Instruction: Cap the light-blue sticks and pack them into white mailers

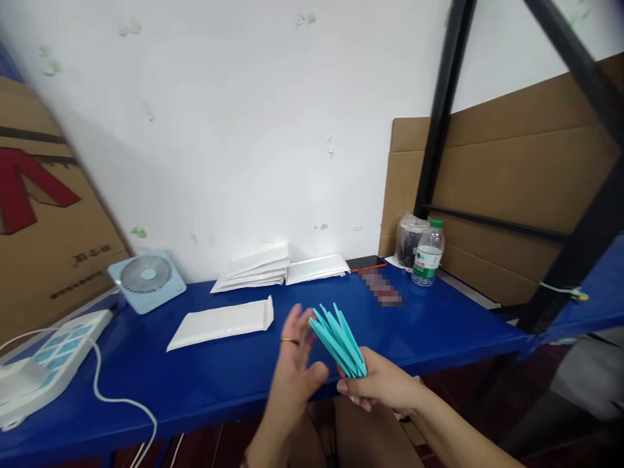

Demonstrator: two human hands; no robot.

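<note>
A bundle of thin turquoise pointed strips (340,341) is gripped in my right hand (375,383), its tips fanned up and to the left. I cannot tell exactly what kind of thing the strips are. My left hand (297,364), with a ring on one finger, is raised just left of the bundle, fingers apart and nothing in them. Beyond it on the blue table (312,318) lies a single white padded envelope (221,323). Against the wall rests a stack of white envelopes (256,266), with more flat white envelopes (316,268) beside it.
A light blue fan (149,279) and a white power strip (63,357) with a cable sit at left. At the back right are a phone (366,262), a water bottle (429,253) and a wrapped dark cup (408,240). Black metal posts (443,97) and cardboard (521,175) border the right side.
</note>
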